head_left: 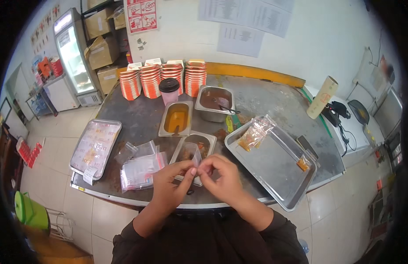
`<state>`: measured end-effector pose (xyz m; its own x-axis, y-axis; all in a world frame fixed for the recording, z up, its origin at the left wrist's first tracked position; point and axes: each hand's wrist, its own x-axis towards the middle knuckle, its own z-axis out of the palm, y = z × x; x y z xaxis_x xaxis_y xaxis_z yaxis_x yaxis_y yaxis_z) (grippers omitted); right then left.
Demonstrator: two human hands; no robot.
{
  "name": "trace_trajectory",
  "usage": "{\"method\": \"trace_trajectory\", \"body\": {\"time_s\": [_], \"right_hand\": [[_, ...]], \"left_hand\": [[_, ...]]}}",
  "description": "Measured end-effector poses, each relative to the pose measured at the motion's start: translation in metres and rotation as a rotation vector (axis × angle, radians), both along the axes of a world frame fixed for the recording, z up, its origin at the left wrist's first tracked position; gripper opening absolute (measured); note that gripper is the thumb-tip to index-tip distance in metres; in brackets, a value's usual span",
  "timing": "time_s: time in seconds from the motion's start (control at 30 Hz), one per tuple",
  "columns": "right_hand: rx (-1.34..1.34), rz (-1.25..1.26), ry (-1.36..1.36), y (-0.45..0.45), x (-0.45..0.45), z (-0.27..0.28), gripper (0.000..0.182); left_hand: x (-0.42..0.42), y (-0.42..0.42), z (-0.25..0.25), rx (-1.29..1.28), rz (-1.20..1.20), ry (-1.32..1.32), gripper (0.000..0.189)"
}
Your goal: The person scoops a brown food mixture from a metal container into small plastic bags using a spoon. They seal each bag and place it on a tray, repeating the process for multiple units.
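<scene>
Both hands meet above a steel food pan (209, 140) with chunky brown and red contents. Between the fingertips of my left hand (175, 183) and my right hand (222, 178) is a small clear plastic bag (196, 154), pinched by its edge. Whether anything lies in the bag cannot be told. To the left lies a pile of flat clear zip bags (138, 175). Behind the near pan stand a pan of orange sauce (177, 120) and a deeper pan of brown sauce (213, 99), each with a utensil in it.
A metal tray (268, 168) at right holds filled clear bags (255, 135). A paper-lined tray (96, 145) lies at left. Stacked red and white cartons (151, 81) and a lidded cup (169, 92) stand behind. A cardboard-coloured roll (322, 97) stands at the far right.
</scene>
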<state>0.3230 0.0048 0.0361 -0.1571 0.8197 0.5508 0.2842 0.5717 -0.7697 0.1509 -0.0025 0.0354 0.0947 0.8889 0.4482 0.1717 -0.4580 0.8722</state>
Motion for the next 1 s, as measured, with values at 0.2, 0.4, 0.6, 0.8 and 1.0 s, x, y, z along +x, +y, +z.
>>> {"method": "trace_trajectory", "body": {"time_s": [0.2,0.4,0.6,0.8,1.0], "right_hand": [[-0.031,0.024,-0.061,-0.002,-0.003,-0.003,0.013],[-0.127,0.107,-0.026,-0.004,0.005,0.003,0.012],[0.011,0.094,-0.08,-0.003,0.005,0.005,0.013],[0.359,-0.098,-0.394,-0.002,-0.002,-0.001,0.011],[0.387,-0.037,-0.335,-0.002,-0.003,-0.003,0.012]], "left_hand": [[0.002,0.003,-0.008,-0.132,-0.159,-0.179,0.015],[-0.004,0.007,-0.014,-0.259,-0.248,-0.283,0.013],[-0.003,0.008,-0.011,-0.07,-0.158,-0.064,0.014],[-0.002,0.001,-0.002,0.17,-0.093,0.214,0.011],[-0.007,0.004,-0.002,0.262,-0.234,0.265,0.01]]}}
